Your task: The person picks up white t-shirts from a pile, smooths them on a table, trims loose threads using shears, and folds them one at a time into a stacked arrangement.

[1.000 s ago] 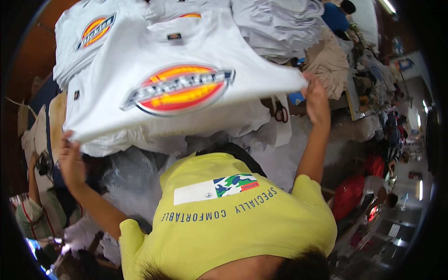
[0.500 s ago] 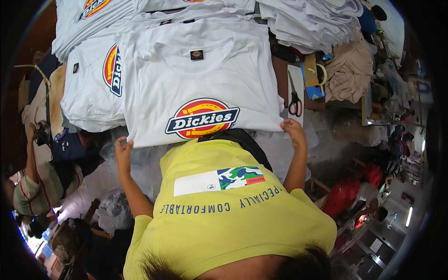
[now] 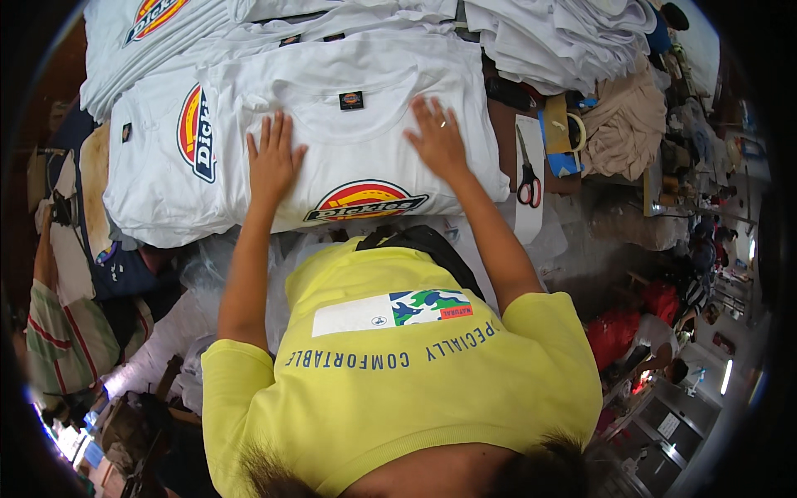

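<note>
A white T-shirt [image 3: 353, 153] with a red, yellow and dark blue chest print lies in front of me on top of other shirts. Its lower part drops over the near edge, so the print bends out of sight. Flat on the cloth, left of the neckline, rests my left hand [image 3: 274, 155], fingers spread. On the other side of the collar, my right hand [image 3: 436, 137] lies on the shirt with its fingers stretched out and a ring on one. Neither hand grips anything. A small dark label [image 3: 351, 101] shows inside the neck.
More printed white shirts [image 3: 158, 158] are piled at the left and back. To the right lie scissors [image 3: 529, 183] on a white strip, a roll of tape [image 3: 575, 133], beige cloth [image 3: 623, 124] and stacked white fabric [image 3: 564, 41]. A person in a striped top [image 3: 70, 340] is at far left.
Both hands have let go of the shirt's lower corners and moved up and inward onto its chest. The shirt's lower part now hangs down, hiding some of the print.
</note>
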{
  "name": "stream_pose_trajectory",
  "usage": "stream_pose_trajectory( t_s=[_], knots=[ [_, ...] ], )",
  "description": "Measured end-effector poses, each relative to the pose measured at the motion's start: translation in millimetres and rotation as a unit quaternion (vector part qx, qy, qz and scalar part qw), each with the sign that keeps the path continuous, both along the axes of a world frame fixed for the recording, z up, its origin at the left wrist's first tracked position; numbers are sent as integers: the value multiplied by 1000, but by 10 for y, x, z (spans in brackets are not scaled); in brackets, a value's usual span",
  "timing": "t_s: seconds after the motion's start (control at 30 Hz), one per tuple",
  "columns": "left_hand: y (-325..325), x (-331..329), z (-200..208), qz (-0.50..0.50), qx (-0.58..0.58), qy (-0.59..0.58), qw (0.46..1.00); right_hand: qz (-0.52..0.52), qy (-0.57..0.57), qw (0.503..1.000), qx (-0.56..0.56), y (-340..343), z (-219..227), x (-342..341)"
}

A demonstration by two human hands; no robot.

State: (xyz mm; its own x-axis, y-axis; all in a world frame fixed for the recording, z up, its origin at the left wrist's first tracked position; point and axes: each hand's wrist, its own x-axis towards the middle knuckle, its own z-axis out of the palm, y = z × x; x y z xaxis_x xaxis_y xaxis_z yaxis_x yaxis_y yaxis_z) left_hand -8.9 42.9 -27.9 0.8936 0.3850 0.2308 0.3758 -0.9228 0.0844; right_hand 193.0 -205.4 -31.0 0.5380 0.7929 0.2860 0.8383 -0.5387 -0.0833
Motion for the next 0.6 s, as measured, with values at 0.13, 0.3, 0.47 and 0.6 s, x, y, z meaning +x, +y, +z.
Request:
stream_pose_trajectory(
  t_s=[0.13, 0.3, 0.47, 0.6],
  knots=[
    [496, 434, 112, 14, 62, -3, 998, -58, -74, 995, -39, 268, 12, 554],
    [956, 742, 206, -2, 55, -74, 996, -62, 13, 996, 59, 469, -91, 965],
    [1105, 841, 319, -69, 45, -97, 992, -22, 56, 989, 134, 553, 43, 1105],
    [1223, 923, 377, -87, 40, -60, 994, -15, 24, 991, 127, 665, 26, 1165]
  ],
)
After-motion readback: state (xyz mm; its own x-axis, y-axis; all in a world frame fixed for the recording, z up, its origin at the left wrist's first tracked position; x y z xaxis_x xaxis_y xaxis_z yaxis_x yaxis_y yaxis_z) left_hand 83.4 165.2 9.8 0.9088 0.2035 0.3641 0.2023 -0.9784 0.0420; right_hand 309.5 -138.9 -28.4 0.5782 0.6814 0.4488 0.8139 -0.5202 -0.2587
